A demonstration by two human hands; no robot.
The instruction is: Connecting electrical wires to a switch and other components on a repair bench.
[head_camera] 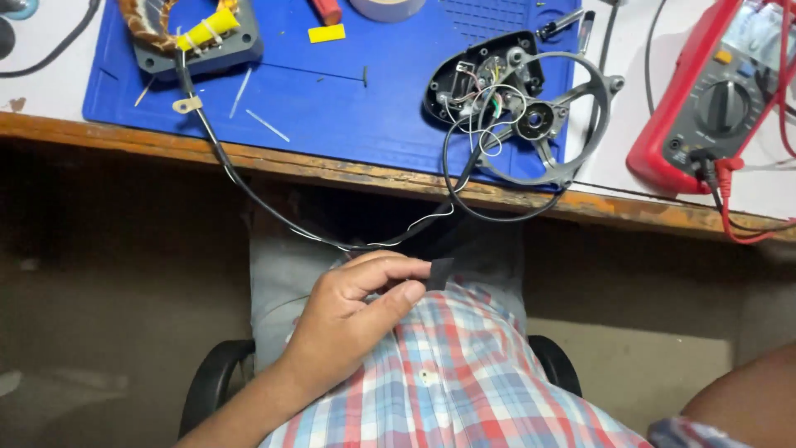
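Black tape, a small square scrap (pixel 440 272), sat pinched between your left hand's (pixel 352 319) thumb and forefinger, below the worn wooden table edge (pixel 332 170) and over your plaid shirt (pixel 464 373). Open room lay either side of your lap. Rightward, a grey metal ring frame (pixel 572 124) overhung the blue mat (pixel 348 108); a red multimeter (pixel 713 99) stood beyond. Your right hand was unseen.

What I can't make out from here

My right arm (pixel 746 398) shows only as a sliver at the lower right corner, its hand out of frame. The red multimeter (pixel 713 99) runs off the top right edge. The wound coil (pixel 153 21) and tape roll (pixel 385 8) are cropped at the top. The black strip (pixel 439 272) pinched in my left hand (pixel 352 319) is too small to identify.
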